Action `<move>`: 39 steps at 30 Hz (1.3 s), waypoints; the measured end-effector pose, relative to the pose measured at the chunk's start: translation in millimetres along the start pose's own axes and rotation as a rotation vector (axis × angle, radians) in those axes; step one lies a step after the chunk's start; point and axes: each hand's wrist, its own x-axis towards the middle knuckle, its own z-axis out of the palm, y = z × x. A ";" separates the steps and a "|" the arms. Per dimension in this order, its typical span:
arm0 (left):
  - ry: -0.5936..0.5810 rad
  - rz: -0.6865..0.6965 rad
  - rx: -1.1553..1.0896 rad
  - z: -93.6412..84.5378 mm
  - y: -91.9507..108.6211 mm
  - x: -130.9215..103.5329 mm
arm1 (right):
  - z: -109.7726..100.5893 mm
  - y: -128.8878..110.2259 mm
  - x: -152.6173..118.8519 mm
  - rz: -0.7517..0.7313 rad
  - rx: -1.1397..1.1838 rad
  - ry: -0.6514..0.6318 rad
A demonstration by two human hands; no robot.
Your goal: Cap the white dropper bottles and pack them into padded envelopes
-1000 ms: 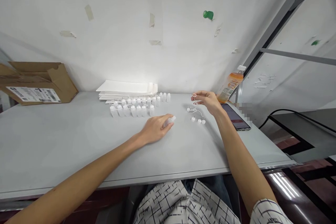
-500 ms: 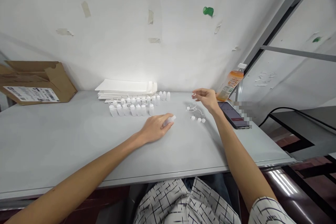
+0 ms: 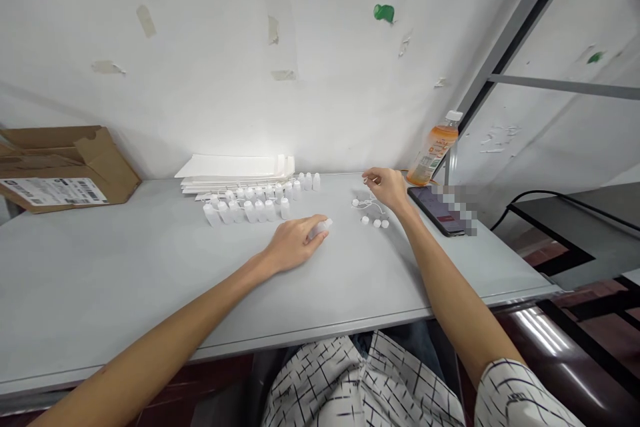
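Observation:
My left hand (image 3: 296,243) is wrapped round a small translucent white bottle (image 3: 319,228) low over the table's middle. My right hand (image 3: 385,185) pinches a small white ring-like piece (image 3: 365,181) between thumb and forefinger. Just below that hand lie thin white strings or loops (image 3: 371,204) with small white caps (image 3: 377,223). Several similar small bottles (image 3: 251,211) stand in rows left of centre, and a few more (image 3: 309,181) stand behind, near the wall.
A stack of white sheets or envelopes (image 3: 235,167) lies against the wall. An open cardboard box (image 3: 65,167) stands far left. At the right are an orange drink bottle (image 3: 434,149), leaning, and a phone (image 3: 437,211).
The camera view has shifted slightly. My right hand's fingertips have drawn closer round the small white piece, which now shows less. My left hand keeps its hold on the bottle.

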 end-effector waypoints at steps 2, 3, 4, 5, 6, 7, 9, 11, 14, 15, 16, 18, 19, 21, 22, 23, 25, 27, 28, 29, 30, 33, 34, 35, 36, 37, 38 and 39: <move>0.002 0.000 0.001 0.2 -0.2 0.2 | 0.3 -0.4 -1.1 -0.021 -0.093 0.029; 0.000 -0.001 0.000 0.1 0.0 0.2 | 0.5 -0.6 -1.4 -0.027 -0.110 0.036; -0.002 -0.003 -0.002 -0.1 0.3 0.1 | 0.6 -0.7 -1.5 -0.031 -0.104 0.038; -0.005 -0.006 -0.005 -0.4 0.7 -0.1 | 0.5 -0.7 -1.2 -0.026 -0.075 0.037; -0.010 -0.009 -0.010 -0.7 1.2 -0.3 | 0.2 -0.5 -0.8 -0.013 -0.021 0.036; -0.013 -0.013 -0.014 -1.1 1.7 -0.5 | -0.4 -0.3 -0.2 0.007 0.056 0.033; -0.012 -0.020 -0.025 -1.7 2.3 -0.8 | -2.8 -0.5 1.2 0.056 0.250 0.023; -0.009 -0.023 -0.042 -2.2 2.4 -0.8 | -6.8 -3.0 2.2 0.092 0.435 0.012; -0.001 -0.025 -0.067 -2.6 1.8 -0.4 | -14.7 -14.2 0.4 0.085 0.632 -0.044; 0.004 -0.027 -0.076 -2.7 1.5 -0.2 | -17.4 -19.8 -1.5 0.073 0.680 -0.092; 0.011 -0.030 -0.086 -2.7 1.2 0.0 | -20.0 -26.0 -3.9 0.058 0.720 -0.156; 0.028 -0.039 -0.111 -2.6 0.7 0.4 | -24.0 -38.8 -10.0 0.031 0.773 -0.306; 0.038 -0.041 -0.123 -2.5 0.5 0.6 | -25.3 -44.9 -13.2 0.021 0.792 -0.378; 0.055 -0.046 -0.141 -2.1 -0.1 1.1 | -26.3 -54.7 -19.0 0.008 0.815 -0.496; 0.060 -0.049 -0.149 -1.9 -0.3 1.3 | -26.2 -58.2 -21.1 0.002 0.812 -0.543; 0.064 -0.054 -0.155 -1.6 -0.6 1.6 | -25.9 -60.9 -22.8 -0.005 0.801 -0.586; 0.068 -0.066 -0.163 -1.0 -1.0 2.1 | -25.1 -64.3 -24.8 -0.026 0.761 -0.653; 0.066 -0.071 -0.169 -0.7 -0.9 2.4 | -24.4 -66.8 -25.9 -0.048 0.715 -0.689; 0.065 -0.069 -0.170 -0.7 -0.6 2.5 | -24.1 -68.3 -26.6 -0.060 0.697 -0.696; 0.063 -0.067 -0.170 -0.8 -0.3 2.5 | -23.6 -70.1 -27.4 -0.071 0.679 -0.699; 0.062 -0.065 -0.170 -1.0 0.1 2.5 | -23.0 -72.2 -28.4 -0.080 0.663 -0.702; 0.063 -0.071 -0.165 -2.0 1.0 2.4 | -19.3 -79.3 -32.6 -0.107 0.623 -0.701; 0.064 -0.074 -0.165 -2.3 1.0 2.4 | -17.8 -81.4 -34.1 -0.117 0.609 -0.693; 0.064 -0.076 -0.166 -2.6 0.9 2.4 | -16.2 -83.0 -35.6 -0.130 0.597 -0.683; 0.063 -0.077 -0.168 -2.8 0.7 2.4 | -14.8 -84.2 -36.9 -0.146 0.590 -0.671; 0.060 -0.081 -0.174 -2.9 0.3 2.4 | -13.6 -84.9 -38.0 -0.160 0.587 -0.660; 0.057 -0.085 -0.182 -2.9 -0.1 2.4 | -12.6 -85.2 -38.8 -0.172 0.587 -0.651; 0.057 -0.090 -0.190 -2.8 -0.5 2.5 | -12.0 -85.2 -39.4 -0.181 0.588 -0.650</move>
